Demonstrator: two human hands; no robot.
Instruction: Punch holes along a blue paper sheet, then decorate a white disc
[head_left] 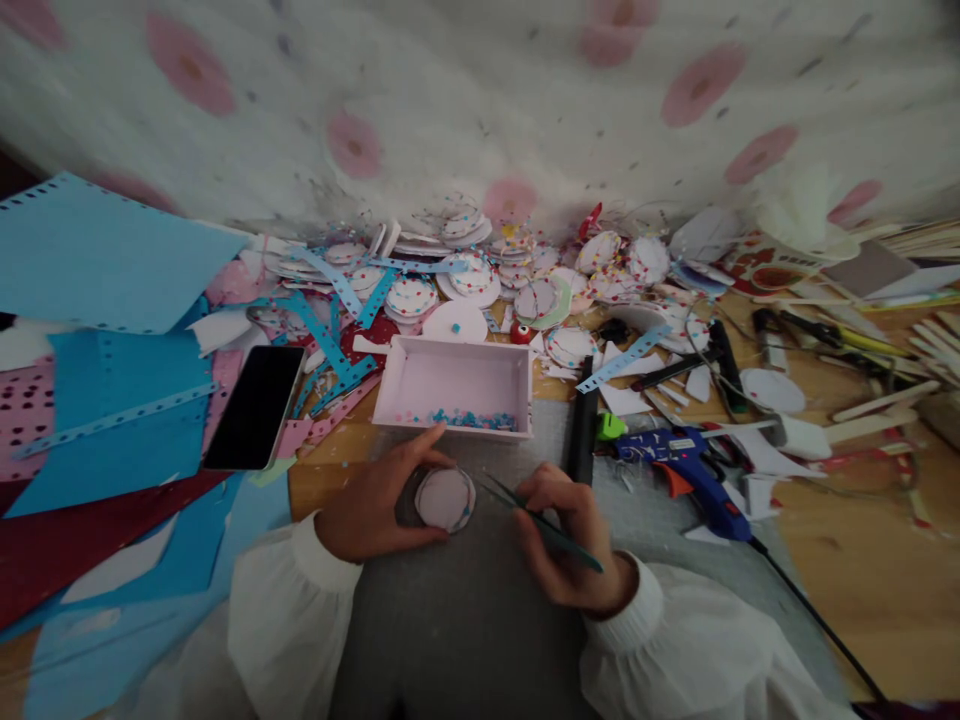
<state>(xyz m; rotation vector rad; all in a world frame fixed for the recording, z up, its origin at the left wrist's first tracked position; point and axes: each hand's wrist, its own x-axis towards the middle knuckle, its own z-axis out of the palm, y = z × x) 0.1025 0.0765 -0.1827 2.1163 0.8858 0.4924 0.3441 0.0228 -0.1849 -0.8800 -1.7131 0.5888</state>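
Observation:
My left hand (382, 500) curves around a small white disc (445, 499) on the grey mat (450, 620), thumb and fingers at its edge. Thin string with small coloured specks runs around the disc's rim. In my right hand (566, 535) are dark green tweezers (559, 540), held like a pen, with the tips pointing left, just right of the disc. Whether the tips hold anything is too small to tell. Just beyond my hands, a pale pink box (457, 380) holds small blue and pink bits along its near side.
A black phone (256, 408) and blue sheets (120, 430) lie at the left. Behind the box are many decorated discs (471, 275) and paper scraps. A blue glue gun (686, 465) with a black cord, sticks and tools lie at the right. A flowered cloth (450, 90) hangs behind.

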